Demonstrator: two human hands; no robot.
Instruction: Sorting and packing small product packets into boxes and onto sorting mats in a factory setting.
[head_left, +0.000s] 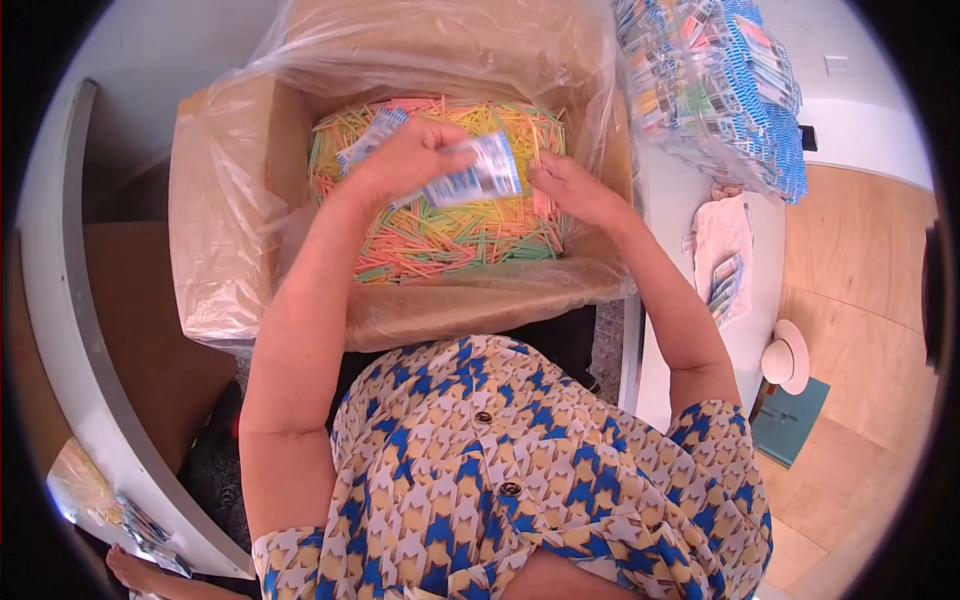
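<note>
1. Your left hand pinched a flat, shiny packet over the cardboard box.
2. Your right hand, just beside it, pinched a few slim sticks.
3. Crinkled clear film lined the box, around loose pastel sticks.

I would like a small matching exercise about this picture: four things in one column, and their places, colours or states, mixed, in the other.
Things:
1. left hand
2. right hand
3. thin sticks
4. cardboard box

Descriptions:
A. pink, yellow and green, in a loose heap
B. brown, lined with clear plastic
C. gripping a blue-and-white packet
D. above the heap, just right of the gripped packet

Right pairs: 1-C, 2-D, 3-A, 4-B
</note>
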